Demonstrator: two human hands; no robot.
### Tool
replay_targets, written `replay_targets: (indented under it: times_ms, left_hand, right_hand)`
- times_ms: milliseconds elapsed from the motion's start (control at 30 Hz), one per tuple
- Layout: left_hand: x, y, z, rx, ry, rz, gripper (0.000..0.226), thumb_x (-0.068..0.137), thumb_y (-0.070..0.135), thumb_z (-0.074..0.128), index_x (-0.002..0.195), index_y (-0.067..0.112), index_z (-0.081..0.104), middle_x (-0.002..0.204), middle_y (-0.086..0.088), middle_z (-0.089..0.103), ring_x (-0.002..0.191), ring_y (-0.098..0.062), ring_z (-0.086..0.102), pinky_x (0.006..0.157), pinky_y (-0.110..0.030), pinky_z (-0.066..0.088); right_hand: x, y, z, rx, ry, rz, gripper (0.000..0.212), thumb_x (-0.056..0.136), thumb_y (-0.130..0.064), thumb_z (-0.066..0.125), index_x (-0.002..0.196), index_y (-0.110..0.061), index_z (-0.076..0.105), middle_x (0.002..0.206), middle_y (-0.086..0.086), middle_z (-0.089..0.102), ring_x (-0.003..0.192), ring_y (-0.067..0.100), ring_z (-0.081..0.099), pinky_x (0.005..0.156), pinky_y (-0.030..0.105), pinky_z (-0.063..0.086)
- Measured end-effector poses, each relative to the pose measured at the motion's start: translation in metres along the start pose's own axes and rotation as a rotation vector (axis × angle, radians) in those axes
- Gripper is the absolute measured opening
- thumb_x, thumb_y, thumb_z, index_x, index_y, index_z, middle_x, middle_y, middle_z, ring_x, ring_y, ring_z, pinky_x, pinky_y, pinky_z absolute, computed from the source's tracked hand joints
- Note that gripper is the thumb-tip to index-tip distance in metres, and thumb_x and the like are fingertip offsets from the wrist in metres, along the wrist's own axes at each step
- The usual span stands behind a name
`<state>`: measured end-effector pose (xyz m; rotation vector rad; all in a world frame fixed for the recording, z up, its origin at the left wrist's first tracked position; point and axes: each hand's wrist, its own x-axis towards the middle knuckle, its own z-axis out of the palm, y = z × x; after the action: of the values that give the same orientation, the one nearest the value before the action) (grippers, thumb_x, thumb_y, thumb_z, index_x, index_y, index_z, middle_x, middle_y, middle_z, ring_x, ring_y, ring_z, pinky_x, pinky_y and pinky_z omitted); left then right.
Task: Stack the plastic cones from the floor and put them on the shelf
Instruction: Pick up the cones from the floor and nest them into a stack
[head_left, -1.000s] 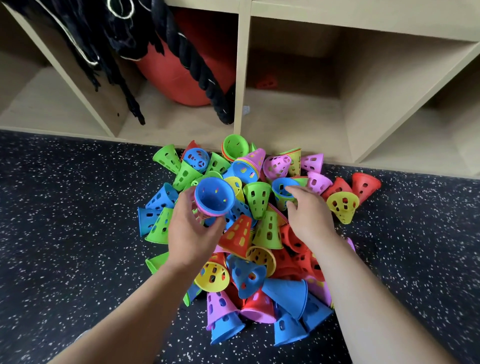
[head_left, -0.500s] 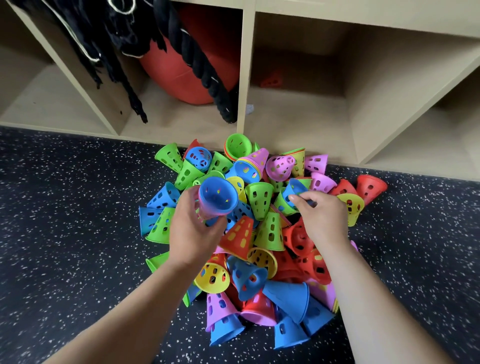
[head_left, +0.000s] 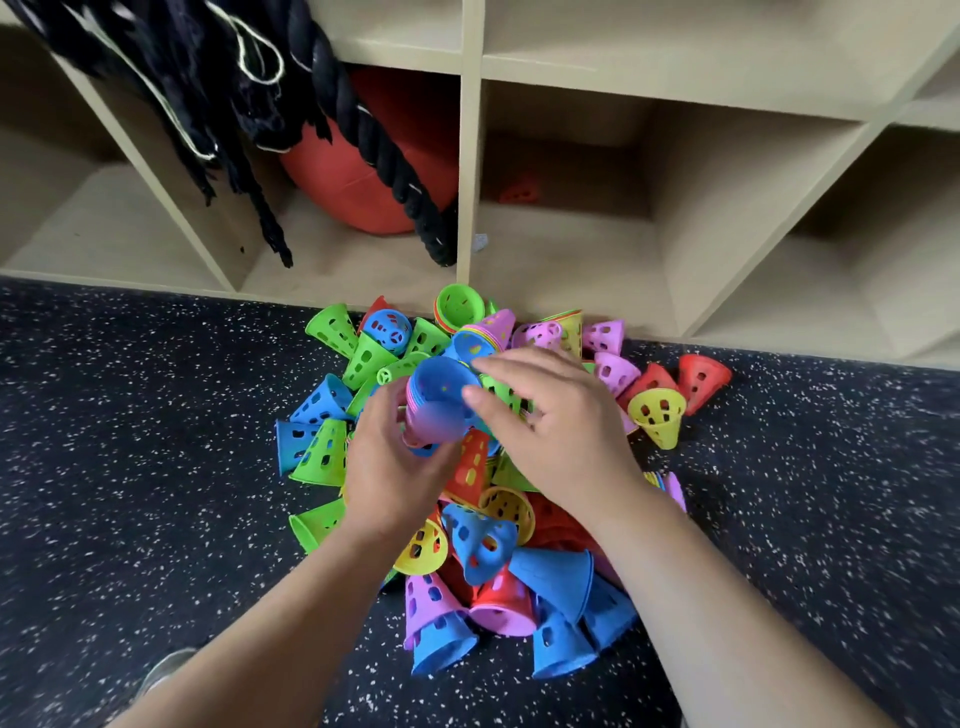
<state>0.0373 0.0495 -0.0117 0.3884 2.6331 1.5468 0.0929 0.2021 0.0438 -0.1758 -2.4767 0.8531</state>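
Note:
A heap of perforated plastic cones (head_left: 467, 551) in blue, green, red, yellow and pink lies on the speckled dark floor, right in front of the wooden shelf (head_left: 571, 260). My left hand (head_left: 384, 467) is closed around a short stack of cones (head_left: 434, 410) held above the heap, pink at the bottom, with the open end facing me. My right hand (head_left: 561, 431) sits against that stack from the right. Its thumb and forefinger pinch the rim of the blue cone (head_left: 441, 379) on top. Both hands cover the heap's middle.
The shelf's bottom compartment behind the heap holds only a small red item (head_left: 519, 193) at its back. The compartment to its left holds a red ball (head_left: 363, 176) with a thick black rope (head_left: 374, 150) hanging over it. A yellow cone (head_left: 657, 415) and a red cone (head_left: 701, 376) lie at the heap's right edge.
My right hand took a blue cone from the right side of the heap and carried it left onto the stack in my left hand. The left hand rose slightly.

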Motion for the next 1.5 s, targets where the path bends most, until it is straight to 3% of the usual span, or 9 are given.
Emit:
replay_targets:
  times_ms: [133, 300, 467, 600, 733, 833, 1033, 1333, 1500]
  left_hand:
    - [0.007, -0.008, -0.004, 0.005, 0.018, -0.046, 0.058, 0.075, 0.019, 0.08, 0.126, 0.03, 0.054, 0.115, 0.012, 0.063, 0.102, -0.009, 0.06, 0.087, -0.04, 0.055]
    - [0.014, -0.02, -0.002, 0.004, 0.01, -0.06, 0.056, 0.075, 0.024, 0.083, 0.122, 0.031, 0.053, 0.115, 0.012, 0.064, 0.103, -0.012, 0.063, 0.085, -0.04, 0.057]
    - [0.025, -0.029, 0.003, 0.013, -0.032, -0.118, 0.065, 0.067, 0.03, 0.093, 0.111, 0.035, 0.045, 0.106, 0.021, 0.061, 0.091, -0.003, 0.064, 0.08, -0.034, 0.055]
    - [0.035, -0.035, 0.008, 0.041, -0.025, -0.117, 0.063, 0.068, 0.038, 0.093, 0.11, 0.034, 0.046, 0.1, 0.025, 0.059, 0.088, -0.002, 0.059, 0.07, -0.015, 0.043]
    - [0.044, -0.038, 0.011, 0.055, -0.02, -0.12, 0.063, 0.066, 0.042, 0.092, 0.109, 0.035, 0.047, 0.099, 0.027, 0.059, 0.088, 0.008, 0.058, 0.073, -0.021, 0.046]
    - [0.047, -0.038, 0.012, 0.064, -0.025, -0.119, 0.062, 0.065, 0.043, 0.092, 0.107, 0.035, 0.047, 0.097, 0.027, 0.06, 0.087, 0.017, 0.057, 0.067, -0.006, 0.04]
    - [0.045, -0.039, 0.013, 0.049, -0.027, -0.115, 0.056, 0.069, 0.041, 0.091, 0.108, 0.03, 0.052, 0.091, 0.016, 0.065, 0.087, 0.012, 0.058, 0.065, -0.005, 0.042]
    - [0.033, -0.024, 0.01, -0.057, -0.048, -0.04, 0.054, 0.077, 0.02, 0.088, 0.125, 0.014, 0.063, 0.111, 0.004, 0.069, 0.09, 0.019, 0.059, 0.071, -0.001, 0.044]
    - [0.026, -0.023, 0.005, -0.026, -0.012, 0.009, 0.066, 0.07, 0.053, 0.077, 0.129, 0.025, 0.063, 0.114, 0.011, 0.065, 0.104, 0.0, 0.061, 0.088, -0.035, 0.057]
  right_hand:
    - [-0.004, 0.029, -0.006, -0.016, 0.123, 0.333, 0.017, 0.092, -0.021, 0.063, 0.105, -0.02, 0.075, 0.082, -0.015, 0.066, 0.064, -0.006, 0.053, 0.063, 0.004, 0.035]
    - [-0.006, 0.078, 0.001, -0.234, -0.164, 0.588, 0.034, 0.092, -0.014, 0.059, 0.125, -0.016, 0.066, 0.123, 0.004, 0.068, 0.108, 0.025, 0.064, 0.09, 0.028, 0.046]
    - [0.003, 0.102, 0.024, -0.333, -0.356, 0.617, 0.042, 0.094, -0.022, 0.059, 0.136, -0.019, 0.059, 0.136, 0.004, 0.061, 0.12, 0.027, 0.059, 0.097, 0.035, 0.048]
    - [0.007, 0.117, 0.035, -0.373, -0.411, 0.726, 0.042, 0.095, -0.026, 0.059, 0.135, -0.018, 0.059, 0.134, 0.004, 0.064, 0.121, 0.027, 0.06, 0.094, 0.037, 0.052]
    - [0.002, 0.126, 0.04, -0.331, -0.322, 0.745, 0.03, 0.093, -0.02, 0.061, 0.122, -0.019, 0.069, 0.121, 0.002, 0.071, 0.113, 0.024, 0.065, 0.09, 0.035, 0.054]
    - [0.001, 0.126, 0.042, -0.284, -0.248, 0.715, 0.023, 0.094, -0.019, 0.061, 0.113, -0.017, 0.074, 0.112, 0.0, 0.074, 0.104, 0.021, 0.068, 0.087, 0.032, 0.054]
    - [0.012, 0.113, 0.029, -0.204, 0.017, 0.595, 0.016, 0.092, -0.015, 0.062, 0.101, -0.015, 0.077, 0.094, 0.002, 0.075, 0.083, 0.021, 0.067, 0.072, 0.026, 0.046]
    - [0.023, 0.084, 0.003, -0.039, 0.179, 0.604, 0.02, 0.093, -0.02, 0.064, 0.11, -0.018, 0.075, 0.104, -0.005, 0.074, 0.088, 0.008, 0.063, 0.074, 0.012, 0.04]
    - [0.021, 0.069, -0.005, -0.033, 0.198, 0.578, 0.019, 0.092, -0.018, 0.064, 0.107, -0.017, 0.076, 0.1, -0.004, 0.074, 0.082, 0.009, 0.06, 0.07, 0.011, 0.035]
